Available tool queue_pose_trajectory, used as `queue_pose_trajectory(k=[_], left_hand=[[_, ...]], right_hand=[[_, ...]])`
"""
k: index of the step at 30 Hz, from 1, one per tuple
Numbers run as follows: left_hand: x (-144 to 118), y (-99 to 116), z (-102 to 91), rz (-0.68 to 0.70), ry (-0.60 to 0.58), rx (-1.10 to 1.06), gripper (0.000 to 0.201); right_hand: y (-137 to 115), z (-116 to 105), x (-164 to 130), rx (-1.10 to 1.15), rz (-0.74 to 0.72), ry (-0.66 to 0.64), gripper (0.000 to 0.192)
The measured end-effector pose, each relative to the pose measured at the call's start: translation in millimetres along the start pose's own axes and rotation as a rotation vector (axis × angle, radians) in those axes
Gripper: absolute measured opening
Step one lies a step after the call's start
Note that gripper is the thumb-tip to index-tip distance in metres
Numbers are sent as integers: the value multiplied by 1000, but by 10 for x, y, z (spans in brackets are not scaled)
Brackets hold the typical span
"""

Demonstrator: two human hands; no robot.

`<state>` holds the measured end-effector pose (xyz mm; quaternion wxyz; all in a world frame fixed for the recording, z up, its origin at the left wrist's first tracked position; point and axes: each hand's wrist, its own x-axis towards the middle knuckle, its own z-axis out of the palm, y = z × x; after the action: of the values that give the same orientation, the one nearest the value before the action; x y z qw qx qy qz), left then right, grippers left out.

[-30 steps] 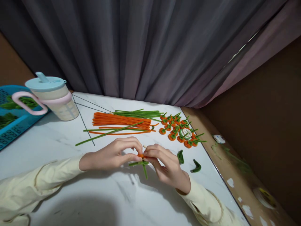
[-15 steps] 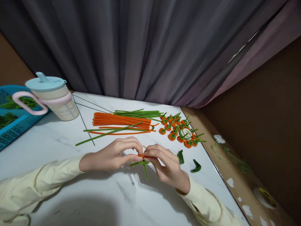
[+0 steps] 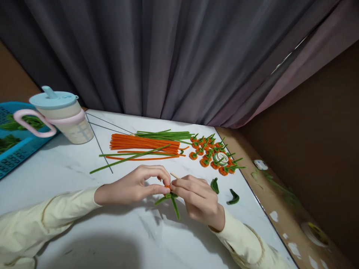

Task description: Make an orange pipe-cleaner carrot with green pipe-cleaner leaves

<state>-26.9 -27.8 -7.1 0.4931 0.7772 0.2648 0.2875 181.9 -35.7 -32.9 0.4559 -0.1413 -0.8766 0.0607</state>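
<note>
Between finger and thumb, my left hand (image 3: 137, 185) pinches a small orange and green pipe-cleaner piece (image 3: 174, 207), whose green ends hang down below the fingers. My right hand (image 3: 199, 196) is closed against the same piece from the right, its fingertips touching the orange part. A thin pale wooden stick (image 3: 174, 175) pokes up out of the right fingers; its other end is hidden. Just beyond the hands lie a bundle of orange pipe cleaners (image 3: 143, 142) and a bundle of green pipe cleaners (image 3: 165, 135).
Several finished orange pipe-cleaner pumpkins (image 3: 205, 161) with green stems stand at right, a roll of tape (image 3: 221, 158) among them. Two dark green curled pieces (image 3: 233, 197) lie nearer. At left are a tumbler (image 3: 67, 119) and a blue basket (image 3: 17, 160). A grey curtain (image 3: 157, 56) hangs behind.
My right hand has turned over slightly, its fingers closing together, and more of the wooden stick shows. The piece's green ends have tilted and hang a little lower. My left hand has barely moved.
</note>
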Motion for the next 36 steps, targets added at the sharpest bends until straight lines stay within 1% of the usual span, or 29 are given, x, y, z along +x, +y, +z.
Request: queue_pose_trajectory(k=[3,6,11,16,22,26,30,33,34,36], left_hand=[[3,-10,18,-19,5,-28,7],[5,-23,36,-38,17,-37,8],[14,-26,30,-53,33,6,10],[20,-19,10,-60,16,13,13],[25,-18,24,-100,-15,-100,11],[25,-26,43,-100,-11,-120,12],[27,-39,55,-81,-1,-103,13],[18,-40,53,-43,11,-18,12],[11,-38,50,-5,19,30,10],[-7,-29,40,121,38,151,8]], right_hand=[[-5,-29,21,-39,-58,-26,28],[-7,-48,48,-84,-92,-23,26],[8,-52,50,-96,-39,-36,30],[37,-58,7,-56,26,-56,34],[30,-47,26,4,-3,-33,32],[2,-68,80,-50,-69,-15,24],[-9,-107,113,-159,-136,-20,18],[-9,-115,107,-172,-136,-45,19],[-7,-112,105,-143,-120,-38,21],[0,-105,107,-28,-43,-12,25]])
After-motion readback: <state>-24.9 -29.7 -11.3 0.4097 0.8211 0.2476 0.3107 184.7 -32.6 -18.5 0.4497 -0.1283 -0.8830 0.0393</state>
